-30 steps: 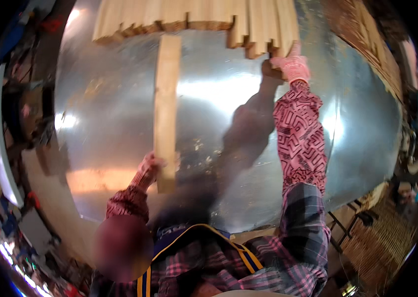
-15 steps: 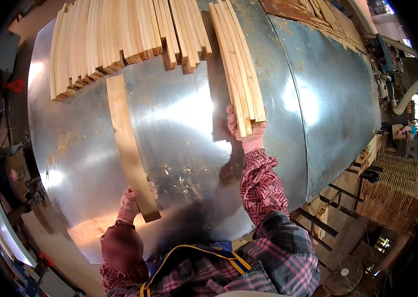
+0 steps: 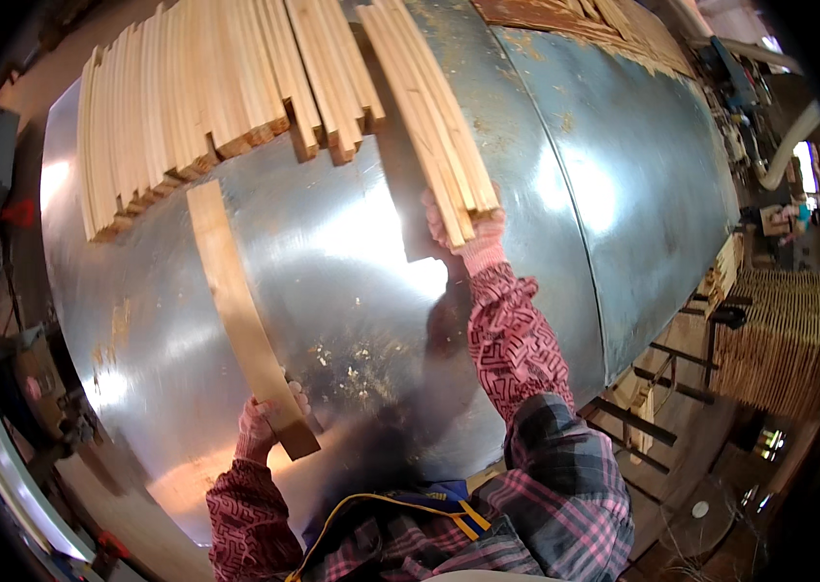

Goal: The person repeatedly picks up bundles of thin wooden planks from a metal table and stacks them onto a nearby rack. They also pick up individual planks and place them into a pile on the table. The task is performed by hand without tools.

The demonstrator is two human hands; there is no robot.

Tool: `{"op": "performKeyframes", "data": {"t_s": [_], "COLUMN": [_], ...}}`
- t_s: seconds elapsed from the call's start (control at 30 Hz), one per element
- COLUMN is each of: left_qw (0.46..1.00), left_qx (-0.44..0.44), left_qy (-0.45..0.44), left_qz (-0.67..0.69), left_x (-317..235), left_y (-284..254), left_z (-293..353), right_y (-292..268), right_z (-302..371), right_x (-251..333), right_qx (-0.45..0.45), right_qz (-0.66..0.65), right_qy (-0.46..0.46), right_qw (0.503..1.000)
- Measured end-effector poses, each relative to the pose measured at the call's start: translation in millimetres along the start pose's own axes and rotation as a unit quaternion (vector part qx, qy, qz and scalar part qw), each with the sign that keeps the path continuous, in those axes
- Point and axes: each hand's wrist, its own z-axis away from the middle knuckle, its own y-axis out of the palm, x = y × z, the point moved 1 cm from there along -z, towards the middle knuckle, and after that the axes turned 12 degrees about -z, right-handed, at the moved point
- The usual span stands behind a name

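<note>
My left hand [image 3: 257,430], in a pink glove, is closed around the near end of a flat wooden board [image 3: 240,301]. The board slants away over the metal tabletop [image 3: 361,310], its far end close to a row of wooden strips [image 3: 177,97]. Farther off to the right, my right hand [image 3: 484,242], gloved too, grips a bundle of several long wooden strips [image 3: 434,126] from beneath at their near ends. The bundle lies lengthwise just right of the row. Its far ends run out of the picture at the top.
Small wood chips [image 3: 357,373] lie scattered between my arms. A seam [image 3: 565,179] crosses the metal top on the right. A brown wooden panel [image 3: 565,24] with strips on it is at the far right. Stacked wood [image 3: 779,339] stands beyond the table's right edge.
My right hand has pushed the strip bundle a little farther away along the row. My left hand keeps its hold on the board. The whole view has shifted slightly.
</note>
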Motion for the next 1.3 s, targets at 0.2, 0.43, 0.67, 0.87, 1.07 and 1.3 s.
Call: {"op": "performKeyframes", "data": {"t_s": [0.2,0.43,0.67,0.87,1.07,1.3], "left_qw": [0.999,0.998,0.993,0.995,0.993,0.940], "left_qx": [-0.023,-0.030,0.023,-0.057,-0.012,-0.186], "left_qy": [-0.033,0.000,0.050,-0.012,0.025,0.061], "left_qz": [-0.010,-0.049,-0.103,-0.076,-0.119,-0.279], "left_x": [2.3,-4.8,-13.2,-47.0,-71.4,-29.9], "left_y": [-66.5,-90.0,-112.6,-56.8,-36.0,13.1], "left_z": [-27.3,3.5,-8.4,-22.5,-48.2,-100.8], "right_y": [-19.9,-3.8,21.9,13.1,-15.0,-11.2], "right_z": [-131.2,-177.7,-165.9,-86.2,51.0,134.6], "right_x": [-33.9,-41.7,-75.0,-127.8,-228.8,-319.7], "right_qx": [-0.197,-0.435,-0.339,-0.294,-0.207,-0.176], "right_qz": [0.083,0.128,0.685,0.356,0.348,0.547], "right_qy": [-0.196,-0.164,-0.024,-0.020,0.072,0.172], "right_qw": [0.957,0.876,0.645,0.887,0.912,0.800]}}
